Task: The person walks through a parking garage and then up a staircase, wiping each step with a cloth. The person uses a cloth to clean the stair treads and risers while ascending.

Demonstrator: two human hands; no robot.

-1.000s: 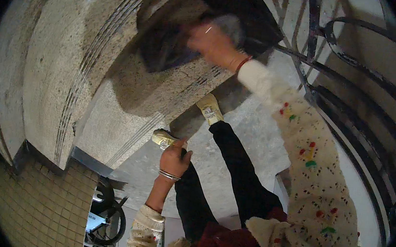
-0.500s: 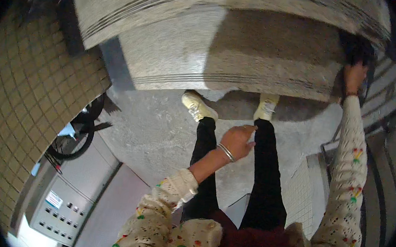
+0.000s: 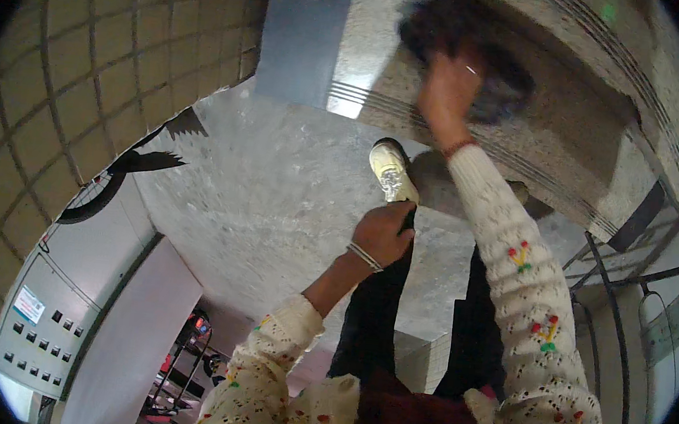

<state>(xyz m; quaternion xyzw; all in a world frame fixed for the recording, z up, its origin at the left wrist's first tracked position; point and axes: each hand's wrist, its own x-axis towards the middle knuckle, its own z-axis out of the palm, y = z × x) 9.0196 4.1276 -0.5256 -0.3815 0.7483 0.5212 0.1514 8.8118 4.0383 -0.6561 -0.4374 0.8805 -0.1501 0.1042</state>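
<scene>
My right hand (image 3: 452,87) is closed on a dark, crumpled cloth (image 3: 502,84) that lies against the tread of a stone step (image 3: 563,132). Motion blurs both the cloth and the fingers, and a ring shows on one finger. Below the step, over my leg, hangs my left hand (image 3: 383,233), its fingers curled in and nothing visible in them. Two bangles (image 3: 366,256) circle that wrist. One pale yellow shoe (image 3: 393,172) stands on the concrete floor (image 3: 276,181) just below the step's edge.
A tiled wall (image 3: 143,34) runs along the left, with a dark tyre (image 3: 96,203) beside it. A grey meter box (image 3: 46,330) is at lower left. Metal railings (image 3: 617,324) stand at the right. A higher step with grooved edging (image 3: 599,28) rises beyond.
My right hand has swept the cloth from the step's far right end leftward toward its middle. The view has turned and shifted left. My left hand stays curled over my legs.
</scene>
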